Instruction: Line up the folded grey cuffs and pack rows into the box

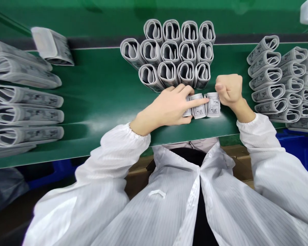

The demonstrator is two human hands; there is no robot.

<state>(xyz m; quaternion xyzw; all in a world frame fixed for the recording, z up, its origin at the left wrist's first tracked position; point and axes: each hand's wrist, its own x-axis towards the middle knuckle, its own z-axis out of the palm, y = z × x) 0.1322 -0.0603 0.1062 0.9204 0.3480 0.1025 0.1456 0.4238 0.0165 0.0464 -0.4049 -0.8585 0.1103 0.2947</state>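
Three small folded printed leaflets stand in a row on the green table in front of me, with line drawings on their faces. My left hand (pixel 173 105) lies palm down over the left leaflet (pixel 187 112), its thumb and fingers around it. The index finger stretches across the middle leaflet (pixel 199 110) to the edge of the right leaflet (pixel 213 106). My right hand (pixel 229 89) is closed in a fist beside the right leaflet, at its upper right corner. Nothing shows in the fist.
Just beyond my hands, several rolled-up leaflets (pixel 170 51) stand in rows. More stacked leaflets lie at the right (pixel 292 80) and left (pixel 27 102). A single folded bundle (pixel 52 46) rests at the back left. Blue bins (pixel 301 147) stand below the table (pixel 97 89).
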